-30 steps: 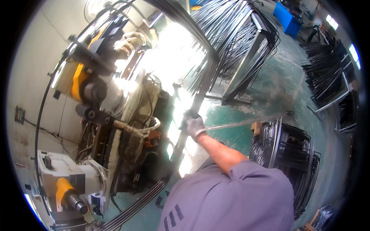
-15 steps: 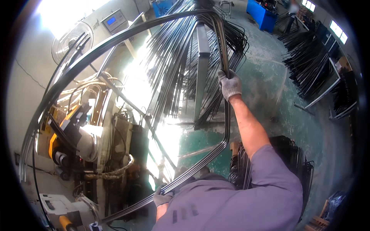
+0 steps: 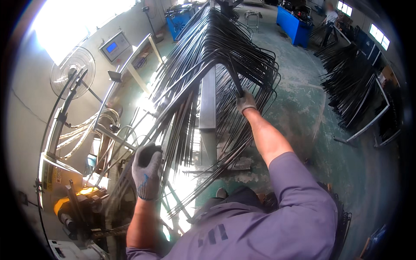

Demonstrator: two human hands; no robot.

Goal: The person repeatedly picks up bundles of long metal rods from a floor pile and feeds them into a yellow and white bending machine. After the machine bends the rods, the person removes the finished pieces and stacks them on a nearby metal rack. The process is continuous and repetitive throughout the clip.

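My right hand (image 3: 246, 102), in a grey knit glove, is closed round a bundle of bent dark metal rods (image 3: 232, 73). The bundle's bend lies over the near part of a big stack of similar bent rods (image 3: 216, 32). That stack hangs astride a grey metal beam (image 3: 208, 104), its long ends sloping down on both sides. My left hand (image 3: 147, 169), gloved too, is raised to the left of the hanging rod ends. Its fingers are curved with the thumb apart, and I see nothing held in it.
Left stand a yellow and grey machine (image 3: 76, 203), looped hoses (image 3: 89, 132), a fan (image 3: 71, 71) and a control box with a screen (image 3: 115, 47). More rods (image 3: 351, 78) hang on a rack at right. Behind are blue workbenches (image 3: 292, 26) and another person (image 3: 330, 21).
The bent rod bundle has gone from in front of me onto the stack over the beam. My left hand has let go of it and risen forward; my right hand still grips it.
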